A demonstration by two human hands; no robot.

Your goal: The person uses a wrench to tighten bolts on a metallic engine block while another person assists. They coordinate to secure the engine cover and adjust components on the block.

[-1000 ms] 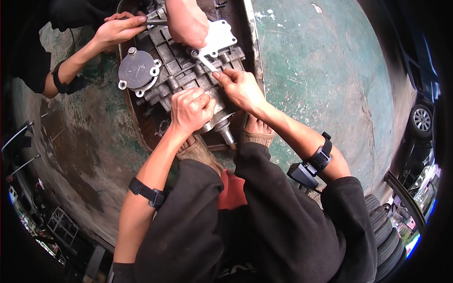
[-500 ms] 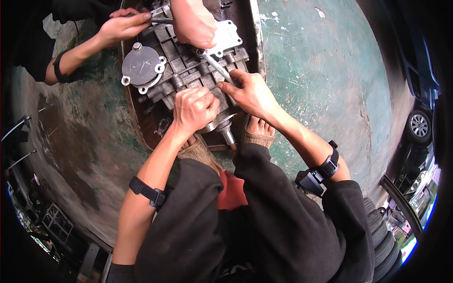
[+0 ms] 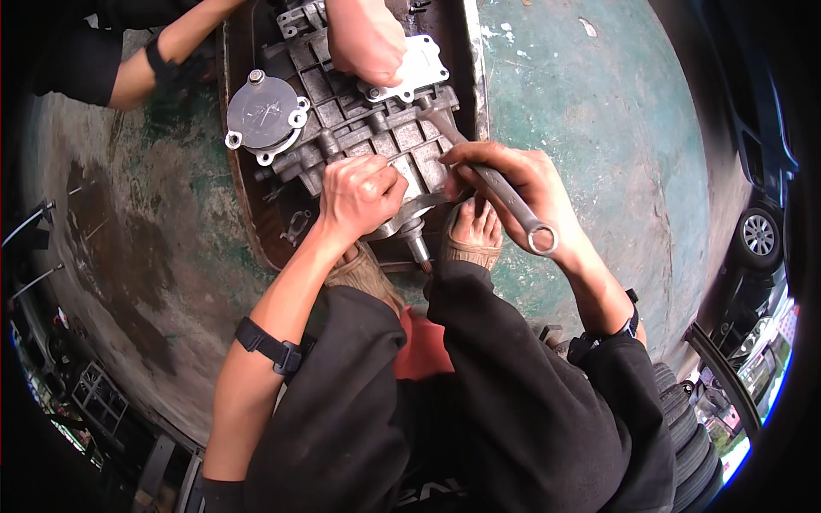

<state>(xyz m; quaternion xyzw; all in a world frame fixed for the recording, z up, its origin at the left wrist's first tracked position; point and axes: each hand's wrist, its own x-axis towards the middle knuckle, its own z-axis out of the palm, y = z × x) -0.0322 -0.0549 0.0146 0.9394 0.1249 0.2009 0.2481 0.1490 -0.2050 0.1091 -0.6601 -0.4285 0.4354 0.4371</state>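
the left hand, at mid-frame, is curled into a fist against the lower end of the ribbed metal casing, probably to steady it; whether anything sits inside the fist cannot be told. the right hand, right of centre, is closed round the middle of a wrench, ring end toward the lower right, the other end over the casing just below a pale flat plate; contact there is unclear. that mid-handle hold likely leaves both ends free. another person's hand, top centre, rests on the plate, perhaps keeping it flat. the casing lies in a tray, whose raised rim seems meant to contain mess.
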